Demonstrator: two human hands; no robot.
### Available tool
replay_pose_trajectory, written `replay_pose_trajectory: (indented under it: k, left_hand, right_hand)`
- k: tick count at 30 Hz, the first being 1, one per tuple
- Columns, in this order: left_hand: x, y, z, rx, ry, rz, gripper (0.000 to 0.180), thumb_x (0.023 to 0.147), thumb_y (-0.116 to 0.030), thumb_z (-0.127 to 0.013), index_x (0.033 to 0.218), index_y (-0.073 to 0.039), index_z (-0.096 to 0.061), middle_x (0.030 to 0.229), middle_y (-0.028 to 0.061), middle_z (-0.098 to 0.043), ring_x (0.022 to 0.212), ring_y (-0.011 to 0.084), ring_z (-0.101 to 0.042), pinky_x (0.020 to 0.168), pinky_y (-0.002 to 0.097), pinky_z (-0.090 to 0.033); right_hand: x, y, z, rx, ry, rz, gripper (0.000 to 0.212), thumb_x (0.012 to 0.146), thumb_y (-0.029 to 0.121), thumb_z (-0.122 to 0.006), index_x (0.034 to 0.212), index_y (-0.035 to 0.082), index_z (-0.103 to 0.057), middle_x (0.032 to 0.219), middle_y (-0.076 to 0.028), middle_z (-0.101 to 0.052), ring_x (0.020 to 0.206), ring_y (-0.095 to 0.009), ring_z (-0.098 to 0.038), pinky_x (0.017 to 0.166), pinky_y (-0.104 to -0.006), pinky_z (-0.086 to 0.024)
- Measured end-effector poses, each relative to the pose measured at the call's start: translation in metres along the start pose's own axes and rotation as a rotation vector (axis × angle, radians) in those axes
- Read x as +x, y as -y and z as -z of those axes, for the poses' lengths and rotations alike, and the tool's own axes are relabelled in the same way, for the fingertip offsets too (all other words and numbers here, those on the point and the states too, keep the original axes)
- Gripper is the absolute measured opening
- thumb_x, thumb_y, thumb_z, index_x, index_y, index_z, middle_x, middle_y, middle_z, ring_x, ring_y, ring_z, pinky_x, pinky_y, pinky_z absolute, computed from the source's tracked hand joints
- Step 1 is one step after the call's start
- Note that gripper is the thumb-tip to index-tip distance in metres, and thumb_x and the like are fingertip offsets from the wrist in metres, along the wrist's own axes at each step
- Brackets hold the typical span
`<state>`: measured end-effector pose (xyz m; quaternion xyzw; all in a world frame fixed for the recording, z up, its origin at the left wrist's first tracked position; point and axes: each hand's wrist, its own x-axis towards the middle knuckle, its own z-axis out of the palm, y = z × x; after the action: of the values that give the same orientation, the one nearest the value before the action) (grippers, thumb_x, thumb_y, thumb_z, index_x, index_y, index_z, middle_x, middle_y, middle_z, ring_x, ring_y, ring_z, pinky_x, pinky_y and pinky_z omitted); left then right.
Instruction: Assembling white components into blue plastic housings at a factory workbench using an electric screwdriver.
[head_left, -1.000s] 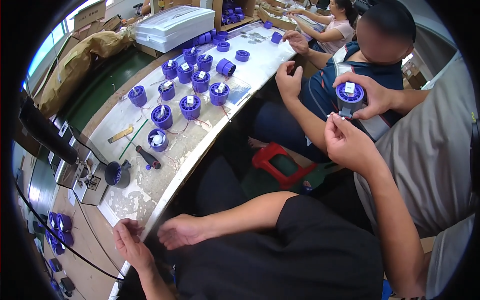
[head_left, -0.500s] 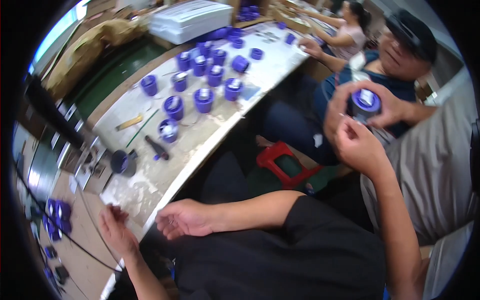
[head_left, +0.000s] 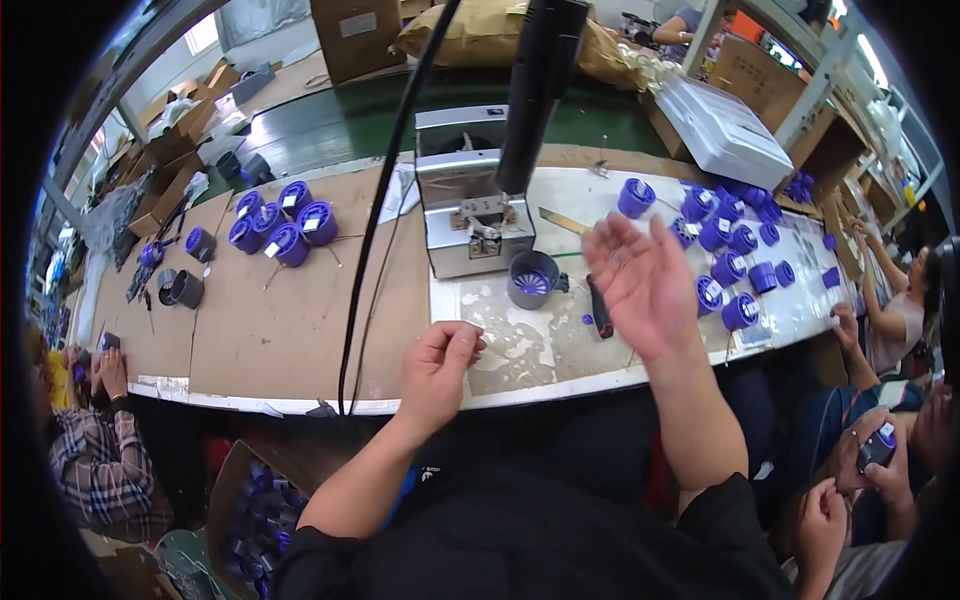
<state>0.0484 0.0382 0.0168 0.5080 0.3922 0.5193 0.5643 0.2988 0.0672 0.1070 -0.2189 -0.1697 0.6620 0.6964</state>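
Hands, two: left hand [head_left: 440,374], loosely curled over the near edge of the white-topped table [head_left: 520,362], hold, if any, cannot be told; right hand [head_left: 643,288], palm up, wide open, empty, just beside one black-and-red screwdriver [head_left: 601,312]. Cup, one, dark-grey round plastic with purple finned interior [head_left: 533,288], on the table beyond and between the hands, beside one silver metal machine [head_left: 472,196]. Purple round plastic housings [head_left: 318,226], six clustered left of it, several bearing small white labels [head_left: 271,250], print too small to read.
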Motion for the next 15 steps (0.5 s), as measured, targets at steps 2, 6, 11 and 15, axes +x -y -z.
replay_pose_trajectory:
  k: [2, 6, 11, 15]
  left_hand:
    - [0.001, 0.001, -0.001, -0.01, 0.006, -0.005, 0.017, 0.102, -0.013, -0.058, 0.105, 0.002, -0.065, 0.09, 0.0073, -0.068, 0.079, 0.0128, -0.061, 0.075, 0.0239, -0.05]
    - [0.003, 0.005, -0.002, 0.007, 0.017, -0.04, 0.016, 0.101, -0.013, -0.06, 0.105, 0.002, -0.066, 0.089, 0.0066, -0.068, 0.079, 0.0122, -0.061, 0.073, 0.023, -0.05]
    - [0.002, 0.006, 0.001, 0.067, 0.042, -0.052, 0.016, 0.102, -0.012, -0.058, 0.105, 0.002, -0.065, 0.091, 0.0075, -0.068, 0.08, 0.013, -0.061, 0.076, 0.024, -0.05]
    - [-0.001, 0.004, 0.003, 0.104, 0.058, -0.029, 0.016, 0.103, -0.01, -0.056, 0.106, 0.003, -0.064, 0.093, 0.0088, -0.067, 0.082, 0.0141, -0.061, 0.079, 0.0255, -0.051]
  right_hand:
    - [0.034, 0.012, -0.01, -0.022, 0.041, 0.036, 0.044, 0.106, 0.031, -0.048, 0.118, -0.01, -0.057, 0.11, -0.021, -0.063, 0.106, -0.032, -0.064, 0.103, -0.0417, -0.052]
    - [0.104, 0.029, -0.039, -0.095, 0.194, 0.109, 0.048, 0.107, 0.034, -0.044, 0.118, -0.012, -0.055, 0.113, -0.021, -0.061, 0.107, -0.032, -0.063, 0.103, -0.0418, -0.052]
    - [0.152, 0.014, -0.096, -0.174, 0.143, 0.147, 0.055, 0.108, 0.04, -0.042, 0.124, -0.01, -0.055, 0.12, -0.024, -0.06, 0.123, -0.03, -0.055, 0.108, -0.0419, -0.046]
    - [0.163, -0.006, -0.101, -0.509, 0.425, 0.102, 0.057, 0.107, 0.044, -0.041, 0.13, -0.007, -0.054, 0.124, -0.023, -0.062, 0.122, -0.031, -0.057, 0.106, -0.0432, -0.047]
